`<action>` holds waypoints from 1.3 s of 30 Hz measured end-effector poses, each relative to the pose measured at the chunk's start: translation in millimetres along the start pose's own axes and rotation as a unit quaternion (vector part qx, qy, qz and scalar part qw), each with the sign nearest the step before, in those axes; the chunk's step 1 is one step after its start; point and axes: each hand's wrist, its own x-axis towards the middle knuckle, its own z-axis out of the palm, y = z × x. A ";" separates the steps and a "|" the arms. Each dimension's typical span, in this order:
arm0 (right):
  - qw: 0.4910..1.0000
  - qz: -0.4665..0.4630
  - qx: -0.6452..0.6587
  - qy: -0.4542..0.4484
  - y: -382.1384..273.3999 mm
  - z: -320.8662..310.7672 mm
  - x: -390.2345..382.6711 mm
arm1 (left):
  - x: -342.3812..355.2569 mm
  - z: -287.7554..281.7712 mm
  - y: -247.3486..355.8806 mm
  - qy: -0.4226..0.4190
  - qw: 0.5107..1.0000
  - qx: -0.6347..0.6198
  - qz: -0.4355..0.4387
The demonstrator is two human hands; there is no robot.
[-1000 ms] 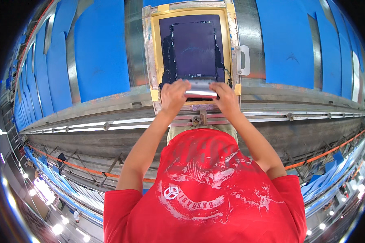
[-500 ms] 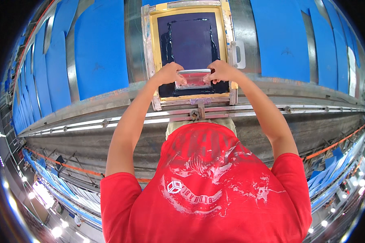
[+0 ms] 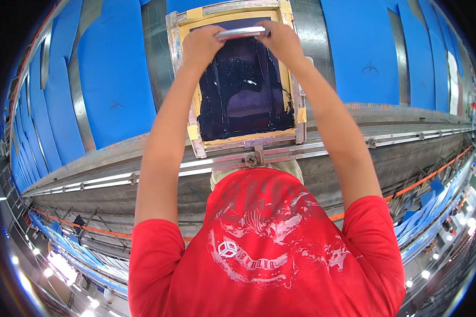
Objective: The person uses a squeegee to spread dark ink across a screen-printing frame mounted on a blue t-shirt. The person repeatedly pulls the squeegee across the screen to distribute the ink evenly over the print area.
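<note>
A squeegee with a silver handle (image 3: 241, 33) spans the far part of a screen printing frame (image 3: 197, 138). My left hand (image 3: 201, 45) is closed on its left end, and my right hand (image 3: 280, 39) is closed on its right end. Below the squeegee, dark, wet ink (image 3: 238, 119) covers the mesh in uneven, glossy patches. Yellow tape (image 3: 211, 20) lines the inside of the worn frame. The squeegee's blade is hidden under the handle from this angle.
Blue sheets (image 3: 116, 68) lie along the long table on the left, and more blue sheets (image 3: 357, 53) on the right. A metal rail (image 3: 322, 149) runs along the table's near edge, with a clamp (image 3: 251, 159) by the frame.
Both hands have pushed the squeegee from the near part of the screen to its far end. Dark ink now lies spread over the mesh behind it.
</note>
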 end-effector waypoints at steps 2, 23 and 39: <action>1.000 0.006 0.021 0.021 -2.2 7.9 -37.1 | -31.4 12.4 9.7 0.018 1.000 0.011 -0.001; 0.956 0.221 0.172 0.089 96.4 -5.7 -113.4 | -238.7 35.0 46.7 0.044 0.996 -0.045 0.065; 0.929 0.196 0.276 0.148 -169.0 90.1 -52.4 | -299.1 -88.7 -105.2 0.237 0.970 -0.041 0.034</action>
